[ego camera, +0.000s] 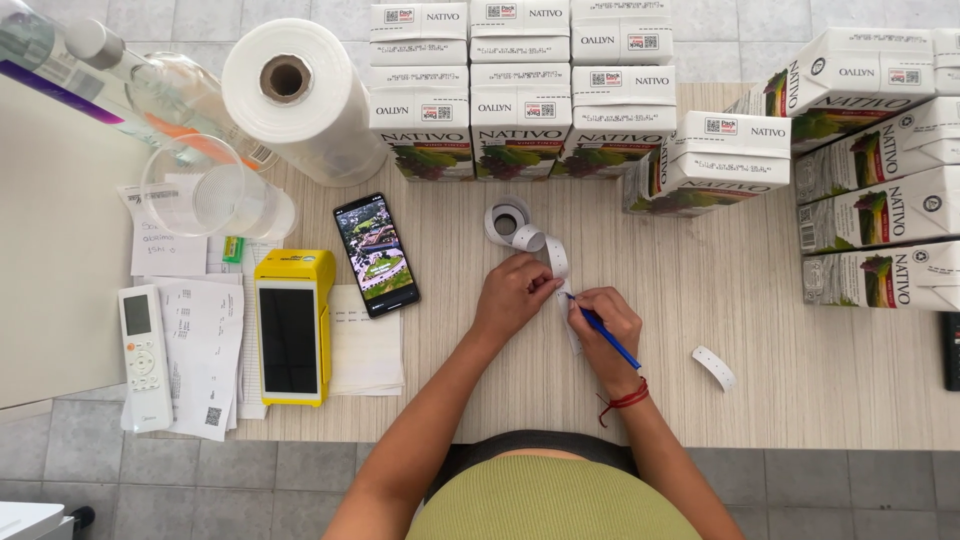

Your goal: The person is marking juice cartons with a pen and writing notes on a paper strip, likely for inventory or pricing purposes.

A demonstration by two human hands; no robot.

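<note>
A narrow white label strip (548,248) lies at the middle of the frame on the pale wood-grain bench (740,340). It unwinds from a small roll (506,220) just above the hands, curls once, then runs down under the fingers. The strip is thin, papery and divided into short rounded tags.

The left hand (512,296) lies flat-fingered on the strip, its fingertips pressing the strip down against the bench just left of the pen tip. The right hand (603,325) is closed around a blue pen (602,333), whose tip touches the strip between the two hands. A red cord (625,400) circles the right wrist.

One loose tag (714,367) lies apart on the bench, right of the right hand.

In the upper half of the frame, white drink cartons (520,110) with grape pictures stand in stacks, with more cartons (880,215) piled at the right edge. At left lie a phone (376,254) with a lit screen, a yellow card reader (292,327), paper slips (205,350), a white remote control (144,357), a clear plastic cup (205,190) and a big roll of clear plastic film (300,100).
</note>
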